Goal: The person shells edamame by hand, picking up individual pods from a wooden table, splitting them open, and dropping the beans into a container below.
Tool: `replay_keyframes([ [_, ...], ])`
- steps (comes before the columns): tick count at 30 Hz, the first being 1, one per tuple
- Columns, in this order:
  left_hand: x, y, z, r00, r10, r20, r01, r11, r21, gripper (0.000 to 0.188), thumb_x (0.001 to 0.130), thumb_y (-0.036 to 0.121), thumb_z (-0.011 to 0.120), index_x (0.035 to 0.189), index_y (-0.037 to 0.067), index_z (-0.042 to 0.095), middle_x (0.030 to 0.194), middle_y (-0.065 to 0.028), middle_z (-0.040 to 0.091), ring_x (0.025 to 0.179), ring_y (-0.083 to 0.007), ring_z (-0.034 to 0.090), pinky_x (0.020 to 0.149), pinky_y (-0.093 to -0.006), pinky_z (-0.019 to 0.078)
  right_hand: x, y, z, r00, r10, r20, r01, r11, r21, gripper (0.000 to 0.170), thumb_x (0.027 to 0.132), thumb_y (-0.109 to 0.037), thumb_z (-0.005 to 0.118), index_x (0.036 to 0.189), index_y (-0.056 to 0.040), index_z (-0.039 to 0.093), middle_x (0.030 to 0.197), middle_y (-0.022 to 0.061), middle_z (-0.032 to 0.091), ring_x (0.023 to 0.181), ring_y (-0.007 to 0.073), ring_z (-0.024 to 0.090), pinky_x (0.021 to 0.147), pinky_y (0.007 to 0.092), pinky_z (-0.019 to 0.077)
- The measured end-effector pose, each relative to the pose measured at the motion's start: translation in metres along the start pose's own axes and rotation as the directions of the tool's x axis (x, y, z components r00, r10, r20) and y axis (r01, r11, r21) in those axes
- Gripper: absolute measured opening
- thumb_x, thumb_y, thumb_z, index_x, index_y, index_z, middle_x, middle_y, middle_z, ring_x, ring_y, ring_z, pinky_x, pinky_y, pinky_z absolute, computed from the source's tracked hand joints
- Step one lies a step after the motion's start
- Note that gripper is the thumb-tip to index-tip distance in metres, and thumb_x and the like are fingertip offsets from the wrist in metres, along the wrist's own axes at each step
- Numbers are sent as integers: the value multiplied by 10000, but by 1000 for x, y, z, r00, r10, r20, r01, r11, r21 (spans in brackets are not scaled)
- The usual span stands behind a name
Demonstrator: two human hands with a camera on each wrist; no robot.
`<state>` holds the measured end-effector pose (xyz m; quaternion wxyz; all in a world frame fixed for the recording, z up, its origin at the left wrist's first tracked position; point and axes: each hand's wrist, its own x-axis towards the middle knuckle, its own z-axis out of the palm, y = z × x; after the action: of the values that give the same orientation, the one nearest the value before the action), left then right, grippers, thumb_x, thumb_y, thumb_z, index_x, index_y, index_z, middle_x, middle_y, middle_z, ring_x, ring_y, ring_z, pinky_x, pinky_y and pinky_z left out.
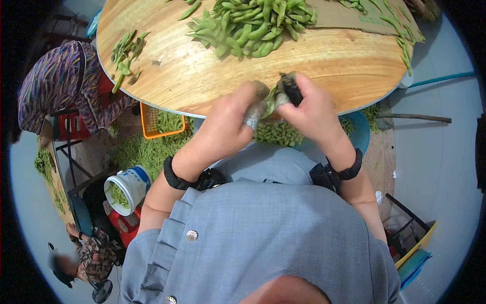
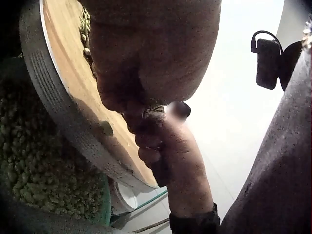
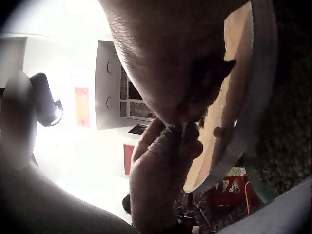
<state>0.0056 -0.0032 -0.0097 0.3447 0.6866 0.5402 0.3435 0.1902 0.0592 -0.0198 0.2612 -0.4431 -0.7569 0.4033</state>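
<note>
Over the near edge of the round wooden table (image 1: 172,81), both hands meet at a green soybean pod (image 1: 270,105). My left hand (image 1: 225,119) pinches it from one side, a pale wrap around the thumb. From the other side my right hand (image 1: 316,109) pinches it, with dark coverings (image 1: 290,90) on its fingers and a pale wrap at the thumb tip. Both wrist views are dark, and the hands hide most of the pod there. Beyond the hands lies a heap of soybean pods (image 1: 253,25).
Shelled green beans fill a blue-green basin (image 1: 360,133) below the table edge. An orange basket (image 1: 147,121) and a white bucket (image 1: 132,185) of beans stand left. Loose pods (image 1: 126,53) lie on the table's left. Cardboard (image 1: 349,17) lies at the back. Two people sit at left.
</note>
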Motion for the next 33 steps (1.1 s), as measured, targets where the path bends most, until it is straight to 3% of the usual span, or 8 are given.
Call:
replay_keyframes([
  [3, -4, -9, -2, 996, -34, -88, 22, 990, -138, 366, 753, -58, 491, 1113, -19, 546, 945, -221, 633, 888, -370, 642, 781, -389, 500, 7, 4, 1, 994, -51, -94, 52, 999, 11, 269, 691, -204, 661, 821, -1, 542, 718, 215, 574, 659, 388, 585, 590, 434, 471],
  [6, -9, -11, -24, 952, -251, -177, 189, 933, -306, 324, 913, 2, 454, 1230, -22, 515, 1042, -51, 618, 886, -117, 603, 776, -238, 466, 14, -6, 4, 997, -61, -38, 58, 995, -76, 245, 699, -188, 654, 812, -3, 541, 723, 213, 583, 679, 387, 594, 603, 446, 476],
  [8, -17, -19, -35, 934, -262, -242, 183, 935, -304, 303, 932, 21, 471, 1226, -35, 520, 1028, -50, 620, 873, -111, 600, 749, -229, 465, 22, -2, 14, 973, -215, 83, 229, 943, -240, 220, 713, -176, 650, 813, -7, 551, 743, 207, 596, 710, 387, 601, 626, 458, 486],
  [17, -100, -76, -106, 683, -333, -650, 434, 901, -5, 225, 934, 59, 515, 1132, -18, 587, 913, -65, 635, 811, -115, 580, 738, -257, 475, -10, -12, -9, 845, -102, 525, 287, 915, -283, 205, 741, -190, 628, 830, -15, 570, 783, 206, 603, 771, 394, 600, 677, 488, 488],
  [19, -118, -88, -116, 688, -268, -674, 507, 842, 182, 235, 895, 52, 538, 1116, 3, 602, 926, -109, 659, 826, -204, 619, 778, -321, 491, -3, -11, -15, 887, -87, 454, 172, 974, -148, 197, 753, -194, 611, 838, -21, 572, 767, 210, 604, 737, 404, 598, 663, 491, 484],
  [21, -127, -88, -119, 710, -301, -636, 662, 593, 458, 296, 836, 40, 554, 1128, 7, 595, 997, -166, 646, 901, -317, 623, 835, -383, 485, 25, -11, -15, 991, -89, 99, 103, 983, -153, 203, 778, -213, 616, 827, -21, 571, 734, 205, 611, 684, 402, 602, 626, 469, 490],
  [24, -110, -75, -111, 737, -163, -656, 606, 588, 536, 348, 795, 31, 560, 1141, 20, 597, 1081, -177, 603, 1013, -363, 574, 883, -407, 462, 78, -11, -21, 948, -84, -308, -16, 952, -307, 236, 785, -229, 631, 793, -2, 568, 722, 206, 620, 673, 371, 621, 618, 431, 501],
  [33, -1, -16, -35, 948, -47, -314, 70, 996, 62, 260, 838, 59, 551, 1080, 43, 644, 937, -179, 645, 853, -353, 629, 765, -382, 497, 67, -12, -11, 954, 49, -296, -100, 982, -161, 243, 734, -223, 666, 807, -6, 586, 655, 114, 602, 595, 224, 595, 591, 347, 483],
])
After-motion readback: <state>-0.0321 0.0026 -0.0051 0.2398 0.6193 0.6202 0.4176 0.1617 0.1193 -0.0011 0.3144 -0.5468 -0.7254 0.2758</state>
